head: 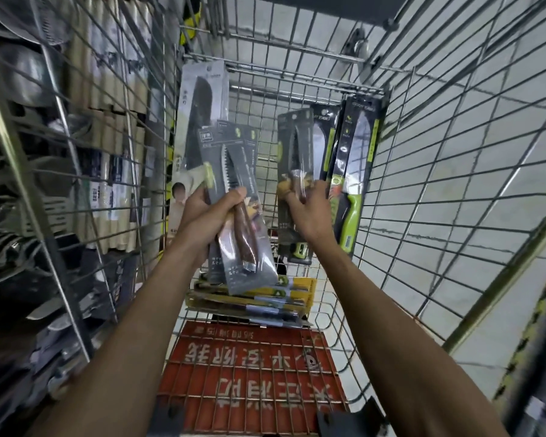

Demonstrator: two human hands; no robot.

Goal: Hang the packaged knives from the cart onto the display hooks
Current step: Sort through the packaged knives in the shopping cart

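Both hands are down in the wire cart (429, 159), gathering stock. The left hand (207, 212) has its grip clamped round a fanned bundle of packaged serrated knives (249, 228), thumb across the front, at about ten o'clock from the cart's middle. The right hand (311, 212) has its grip clamped on the lower half of a single dark knife pack (293, 143) at one o'clock, just beside the green-handled knife packs (356, 171) leaning in the far right corner. More packs lie in a flat yellow stack (259, 294) at six o'clock. To do this well, I would draw the single pack straight up, clear of its neighbours, then lay it on the bundle with the hang-holes aligned. The hooks I cannot make out; the display rack (44, 159) lies at nine o'clock.
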